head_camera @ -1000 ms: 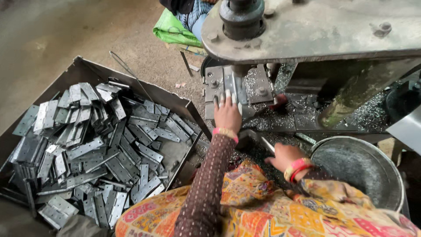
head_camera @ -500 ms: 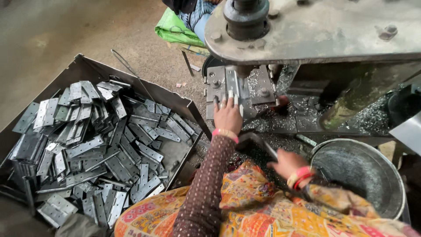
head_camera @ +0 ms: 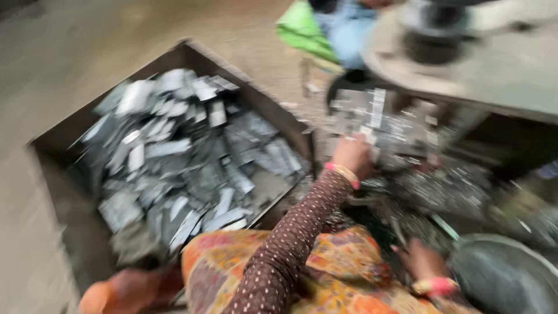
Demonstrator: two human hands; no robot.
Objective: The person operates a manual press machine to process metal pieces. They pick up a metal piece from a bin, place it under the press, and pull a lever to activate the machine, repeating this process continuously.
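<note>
The whole frame is motion-blurred. My left hand (head_camera: 352, 153), in a brown dotted sleeve with a bangle at the wrist, reaches forward to the bed of a metal press (head_camera: 401, 125). Its fingers curl on a small pale metal piece (head_camera: 368, 135) at the die. My right hand (head_camera: 421, 260), wearing pink bangles, is low beside the rim of a round grey metal basin (head_camera: 505, 273). Thin rods lie just in front of it, and the blur hides whether it holds one.
A large dark open box (head_camera: 186, 55) to my left is heaped with several flat grey metal pieces (head_camera: 192, 157). Metal scrap covers the press base (head_camera: 459, 186). A green cloth (head_camera: 302, 29) and another person's blue clothing (head_camera: 349, 32) sit behind the press.
The view has swung and become blurred. My left hand stays at the press die. My right hand has drawn back and down toward the basin.
</note>
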